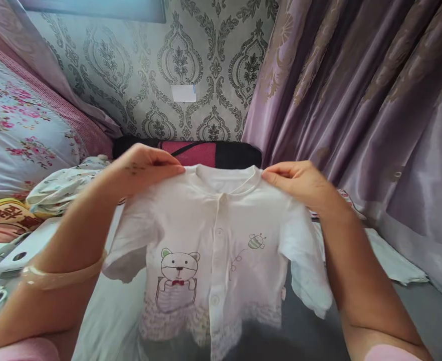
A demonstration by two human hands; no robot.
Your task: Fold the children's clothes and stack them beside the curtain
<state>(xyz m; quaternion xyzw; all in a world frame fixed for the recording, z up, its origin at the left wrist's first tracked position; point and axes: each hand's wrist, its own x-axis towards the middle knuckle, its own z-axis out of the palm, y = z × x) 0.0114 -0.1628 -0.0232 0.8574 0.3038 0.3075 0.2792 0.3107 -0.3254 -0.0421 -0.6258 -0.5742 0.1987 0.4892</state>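
While the left hand and right hand pinch the white shirt at its shoulders, grip is narrow, fabric between thumb and fingers on both sides. Shirt hangs centre frame, buttoned front facing camera. Best practice: keep pinches level, pull lightly and evenly across the collar, placket straight, sleeves free. Hem looks blurred.

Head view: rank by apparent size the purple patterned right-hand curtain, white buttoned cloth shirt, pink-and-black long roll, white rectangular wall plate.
1. Purple patterned curtain
2. White buttoned cloth shirt, closer to camera
3. Pink-and-black long roll
4. White rectangular wall plate
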